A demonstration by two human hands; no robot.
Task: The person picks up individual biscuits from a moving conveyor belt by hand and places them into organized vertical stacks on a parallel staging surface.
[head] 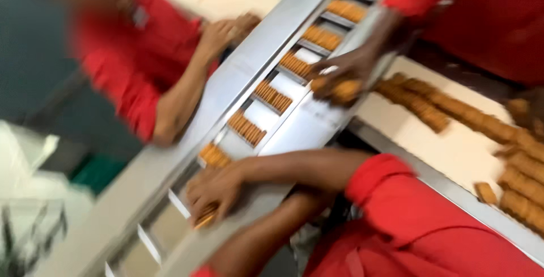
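Right hand (218,189), fingers seemingly pinching 1 biscuit stack (205,218), its long axis crossing the conveyor channel (266,115)

Surroundings: workers in red and loose biscuit rows at a packing line.
Co-worker in red shirt (133,50) leans on the far metal rail (238,76); another co-worker's hand (340,73) grips a biscuit stack (343,90). Long biscuit rows (453,110) lie on the cream counter (447,152) at right. Image blurred.
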